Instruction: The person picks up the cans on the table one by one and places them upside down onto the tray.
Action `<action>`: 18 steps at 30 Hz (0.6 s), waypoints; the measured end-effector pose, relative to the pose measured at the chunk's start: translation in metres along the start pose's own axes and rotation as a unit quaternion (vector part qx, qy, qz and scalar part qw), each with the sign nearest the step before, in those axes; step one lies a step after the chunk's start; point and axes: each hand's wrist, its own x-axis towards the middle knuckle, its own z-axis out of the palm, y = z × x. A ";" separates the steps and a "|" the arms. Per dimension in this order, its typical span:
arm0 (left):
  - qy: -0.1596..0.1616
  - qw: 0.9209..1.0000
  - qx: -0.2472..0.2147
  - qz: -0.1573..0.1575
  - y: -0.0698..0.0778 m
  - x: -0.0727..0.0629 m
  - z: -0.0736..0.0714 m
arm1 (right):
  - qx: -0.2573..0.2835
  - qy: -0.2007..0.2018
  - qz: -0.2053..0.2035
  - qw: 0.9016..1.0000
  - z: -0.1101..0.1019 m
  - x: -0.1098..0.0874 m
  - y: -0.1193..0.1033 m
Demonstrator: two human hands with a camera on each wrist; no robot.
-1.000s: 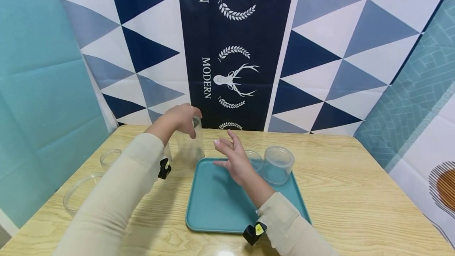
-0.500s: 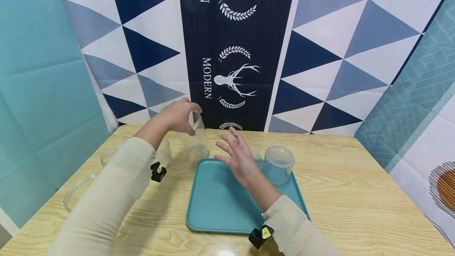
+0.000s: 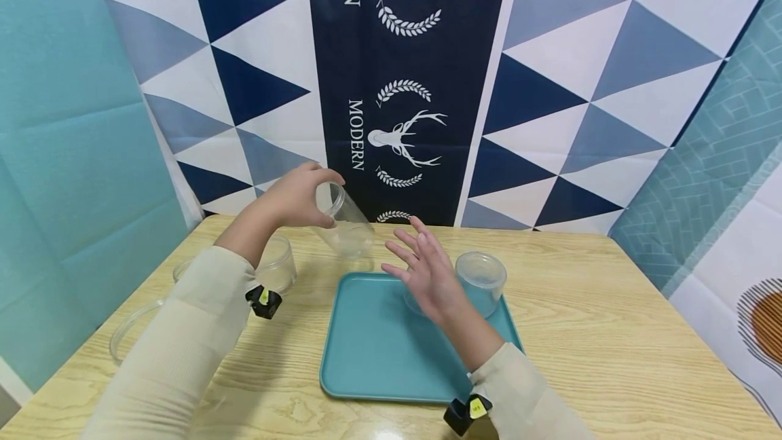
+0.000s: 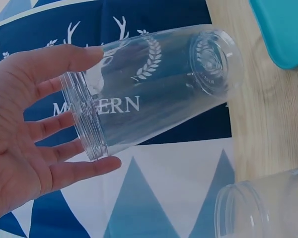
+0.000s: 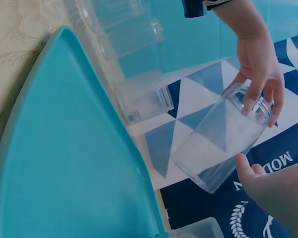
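My left hand [image 3: 299,195] grips a tall clear jar [image 3: 351,233] by its threaded rim, holding it in the air behind the tray's left back corner. The jar leans, its mouth in my fingers and its base pointing down to the right; in the left wrist view the jar [image 4: 159,84] looks see-through with nothing inside. My right hand [image 3: 430,273] hovers over the back of the teal tray [image 3: 379,352], fingers spread and relaxed. In the right wrist view its thumb [image 5: 244,171] appears close to the jar [image 5: 221,139]; whether they touch cannot be told.
On the tray's back right stands a shorter clear jar [image 3: 481,284], with another clear container partly hidden behind my right hand. Left on the wooden table are a clear jar [image 3: 277,267] and a wide round clear container [image 3: 122,338], partly covered by my left sleeve. Patterned cloth hangs behind.
My left hand has lifted the tall jar off the table and tilted it, its base swinging right. My right hand has moved slightly right, its fingers spreading.
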 end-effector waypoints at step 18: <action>0.088 0.991 -0.075 0.070 0.002 -0.024 0.003 | -0.041 -0.016 -0.004 0.999 -0.017 -0.018 -0.017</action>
